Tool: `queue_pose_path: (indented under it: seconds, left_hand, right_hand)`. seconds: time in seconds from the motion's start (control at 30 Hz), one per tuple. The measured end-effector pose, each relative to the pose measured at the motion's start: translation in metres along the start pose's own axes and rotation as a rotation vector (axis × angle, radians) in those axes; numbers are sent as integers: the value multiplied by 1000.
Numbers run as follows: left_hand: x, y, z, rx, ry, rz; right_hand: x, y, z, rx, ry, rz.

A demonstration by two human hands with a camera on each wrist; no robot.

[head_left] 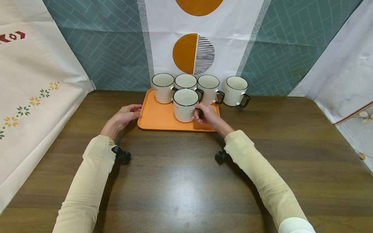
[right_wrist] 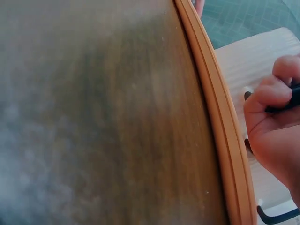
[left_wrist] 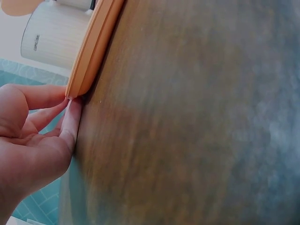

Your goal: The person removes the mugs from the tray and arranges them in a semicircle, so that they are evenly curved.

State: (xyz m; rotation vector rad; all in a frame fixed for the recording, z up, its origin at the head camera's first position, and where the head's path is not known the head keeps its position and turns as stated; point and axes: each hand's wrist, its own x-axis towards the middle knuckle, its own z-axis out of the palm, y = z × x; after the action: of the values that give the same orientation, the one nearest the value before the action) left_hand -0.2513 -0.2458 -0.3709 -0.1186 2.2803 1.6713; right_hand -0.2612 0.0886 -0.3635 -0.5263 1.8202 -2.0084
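Observation:
My right hand (head_left: 205, 113) grips the black handle of a white mug with a dark rim (head_left: 184, 110), at the front of an orange tray (head_left: 154, 115). Whether this mug's base touches the tray, I cannot tell. In the right wrist view my fingers curl round the handle (right_wrist: 293, 99). At the tray's left side, my left hand (head_left: 123, 117) pinches the edge between thumb and fingers, as the left wrist view shows. Behind the held mug, three like mugs stand in a row at the tray's back: left (head_left: 163, 90), middle (head_left: 186, 81) and right (head_left: 208, 90).
One more white mug (head_left: 233, 94) stands on the wooden table (head_left: 175, 181) to the right of the tray, its handle facing right. A patterned cloth (head_left: 227, 38) hangs right behind the table's back edge. White cloths (head_left: 35, 71) hang at both sides.

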Motion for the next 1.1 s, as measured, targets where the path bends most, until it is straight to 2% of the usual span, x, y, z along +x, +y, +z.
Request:
queue_pose_path:
  seconds: [0.33,0.63,0.9,1.1]
  left_hand:
    - [0,-1,-1,5,6,-8]
    - [0,-1,0,3,0,15]
    - [-1,-1,0,4,-1,6]
    - [0,-1,0,11,-1,9]
  right_hand:
    - [-4,-3,13,5,0,102]
    - [-11,-1,20,-22,18,47]
    - [-18,-4,21,-50,10,10]
    - [-22,-16,20,11,44,7]
